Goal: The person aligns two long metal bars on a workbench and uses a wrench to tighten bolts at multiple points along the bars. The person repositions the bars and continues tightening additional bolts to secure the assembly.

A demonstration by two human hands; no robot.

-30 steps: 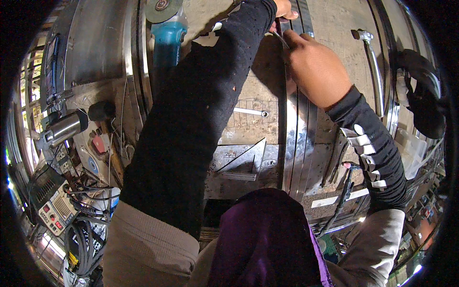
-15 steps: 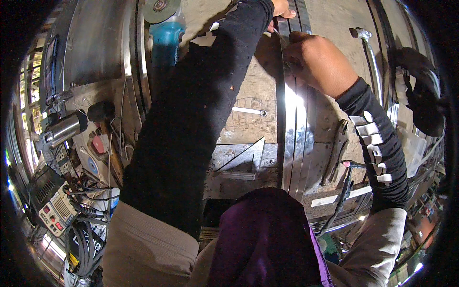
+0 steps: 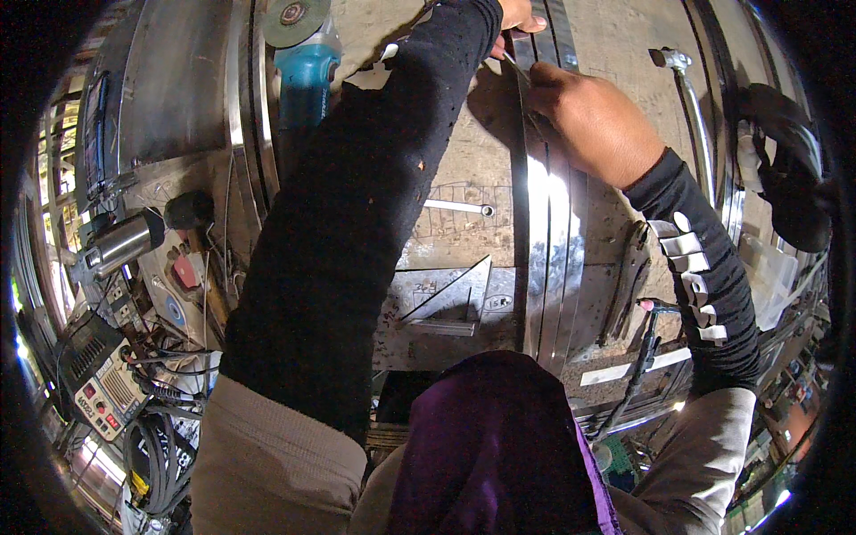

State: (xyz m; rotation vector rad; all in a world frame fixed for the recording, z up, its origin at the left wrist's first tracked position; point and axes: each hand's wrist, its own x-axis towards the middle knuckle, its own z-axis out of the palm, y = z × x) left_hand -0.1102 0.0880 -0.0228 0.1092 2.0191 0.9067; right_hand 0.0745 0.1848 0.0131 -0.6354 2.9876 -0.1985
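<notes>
Shiny flat steel strips (image 3: 546, 232) lie side by side along the middle of a worn workbench (image 3: 464, 178), running away from me. My right hand (image 3: 593, 120) rests on the strips at the far end, fingers curled on a thin pointed tool that touches the metal. My left hand (image 3: 520, 13) reaches to the top rim of the picture and presses on the far end of the same strips; only its fingers show. My black-sleeved left forearm hides much of the bench's left part.
A teal angle grinder (image 3: 306, 53) with its disc lies at the far left. A metal set square (image 3: 450, 303) and a spanner (image 3: 455, 207) lie on the bench. A welding machine (image 3: 98, 383) with cables stands low left, a steel flask (image 3: 120, 242) above it. A clamp (image 3: 687, 107) sits at right.
My right hand has slid farther away along the strips, toward the left hand. The left arm has stayed in place.
</notes>
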